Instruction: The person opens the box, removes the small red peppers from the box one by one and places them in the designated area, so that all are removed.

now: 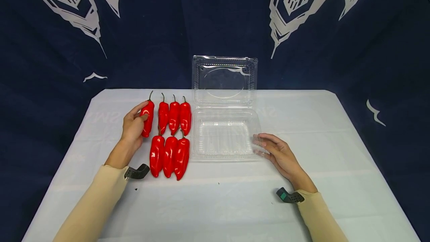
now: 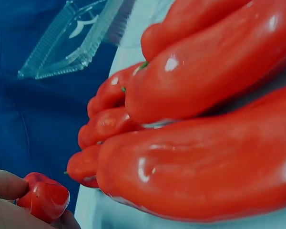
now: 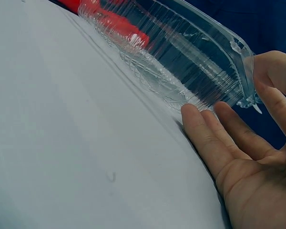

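Observation:
My left hand grips a red chili pepper, its green stem pointing away, at the left of the others. In the left wrist view that pepper shows between thumb and fingers at the lower left. Two rows of red peppers lie beside it, the nearer row touching the stems of the farther one. A clear plastic clamshell box stands with its lid raised. My right hand touches the box's right side, fingers fairly straight in the right wrist view and partly seen through plastic.
A white cloth covers the table. Behind it hangs a dark blue curtain with white patterns. Black wrist mounts sit on both sleeves. Small dark specks dot the cloth near the front.

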Demonstrator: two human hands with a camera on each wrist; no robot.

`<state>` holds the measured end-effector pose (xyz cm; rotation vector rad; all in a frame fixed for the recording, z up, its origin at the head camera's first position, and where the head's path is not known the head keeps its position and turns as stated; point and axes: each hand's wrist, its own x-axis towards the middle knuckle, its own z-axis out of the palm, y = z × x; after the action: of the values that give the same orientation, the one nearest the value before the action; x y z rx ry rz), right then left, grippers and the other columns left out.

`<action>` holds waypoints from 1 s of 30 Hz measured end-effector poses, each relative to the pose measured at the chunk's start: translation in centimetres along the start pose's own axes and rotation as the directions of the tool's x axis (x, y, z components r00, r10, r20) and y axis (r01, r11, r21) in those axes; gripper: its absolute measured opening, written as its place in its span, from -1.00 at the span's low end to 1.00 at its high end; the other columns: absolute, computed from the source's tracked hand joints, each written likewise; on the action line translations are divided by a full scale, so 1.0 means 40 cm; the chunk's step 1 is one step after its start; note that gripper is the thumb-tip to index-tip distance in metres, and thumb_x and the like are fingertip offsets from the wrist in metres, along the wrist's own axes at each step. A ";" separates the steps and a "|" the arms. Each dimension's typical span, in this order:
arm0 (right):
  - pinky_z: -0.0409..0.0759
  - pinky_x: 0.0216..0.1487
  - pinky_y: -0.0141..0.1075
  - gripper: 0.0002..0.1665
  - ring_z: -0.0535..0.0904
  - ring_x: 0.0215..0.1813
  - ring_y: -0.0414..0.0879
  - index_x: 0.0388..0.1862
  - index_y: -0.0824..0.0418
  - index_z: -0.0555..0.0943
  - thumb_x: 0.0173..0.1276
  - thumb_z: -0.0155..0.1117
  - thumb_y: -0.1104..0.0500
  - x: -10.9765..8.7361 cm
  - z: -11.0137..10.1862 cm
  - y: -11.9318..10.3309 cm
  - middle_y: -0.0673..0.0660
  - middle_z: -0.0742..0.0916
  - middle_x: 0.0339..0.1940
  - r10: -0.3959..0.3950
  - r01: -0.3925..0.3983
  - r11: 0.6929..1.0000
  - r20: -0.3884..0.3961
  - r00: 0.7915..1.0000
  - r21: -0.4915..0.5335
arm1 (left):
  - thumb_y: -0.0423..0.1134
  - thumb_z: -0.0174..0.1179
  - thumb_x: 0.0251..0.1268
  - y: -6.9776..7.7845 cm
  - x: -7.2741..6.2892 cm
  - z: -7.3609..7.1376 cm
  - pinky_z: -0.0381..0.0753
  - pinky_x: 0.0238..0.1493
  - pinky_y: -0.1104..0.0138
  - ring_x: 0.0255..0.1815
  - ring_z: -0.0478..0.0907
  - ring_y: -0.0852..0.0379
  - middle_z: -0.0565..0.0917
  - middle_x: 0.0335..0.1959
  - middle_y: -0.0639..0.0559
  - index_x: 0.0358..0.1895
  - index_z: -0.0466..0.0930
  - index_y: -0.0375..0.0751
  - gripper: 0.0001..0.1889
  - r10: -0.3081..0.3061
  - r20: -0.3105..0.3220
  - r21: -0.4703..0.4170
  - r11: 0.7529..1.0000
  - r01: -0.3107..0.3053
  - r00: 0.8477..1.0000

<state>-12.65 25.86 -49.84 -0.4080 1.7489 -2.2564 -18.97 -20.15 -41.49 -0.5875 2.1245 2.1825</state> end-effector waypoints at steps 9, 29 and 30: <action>0.61 0.22 -0.22 -0.58 0.54 0.35 -0.12 0.38 0.36 0.39 0.60 -0.03 0.32 0.003 -0.001 0.001 0.06 0.59 0.34 -0.003 0.003 1.000 0.004 1.000 0.007 | -0.41 -0.12 0.48 -0.015 0.032 -0.006 0.36 -0.49 0.41 -0.11 0.37 0.17 0.45 0.00 0.15 0.48 0.35 0.13 -0.43 -0.035 -0.016 -0.001 0.999 0.035 0.999; 0.62 0.21 -0.20 -0.55 0.55 0.35 -0.12 0.38 0.41 0.36 0.60 -0.01 0.30 0.000 0.005 -0.004 0.04 0.60 0.33 0.016 -0.016 1.000 -0.026 1.000 -0.002 | -0.52 -0.25 0.44 -0.038 0.080 0.005 0.43 0.12 0.44 0.10 0.40 0.24 0.36 0.39 -0.02 0.53 0.26 0.03 -0.35 -0.109 0.038 -0.182 0.977 0.114 0.993; 0.62 0.21 -0.20 -0.55 0.55 0.34 -0.12 0.38 0.41 0.36 0.60 -0.01 0.30 -0.001 0.005 -0.004 0.04 0.60 0.33 0.016 -0.016 1.000 -0.027 1.000 -0.001 | -0.53 -0.25 0.44 -0.039 0.082 0.005 0.43 0.11 0.44 0.09 0.41 0.23 0.38 0.36 -0.02 0.53 0.26 0.02 -0.36 -0.107 0.038 -0.184 0.976 0.112 0.994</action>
<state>-12.56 25.73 -49.65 -0.3648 1.7599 -2.2606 -21.63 -20.61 -43.93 -0.6643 1.8398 2.3285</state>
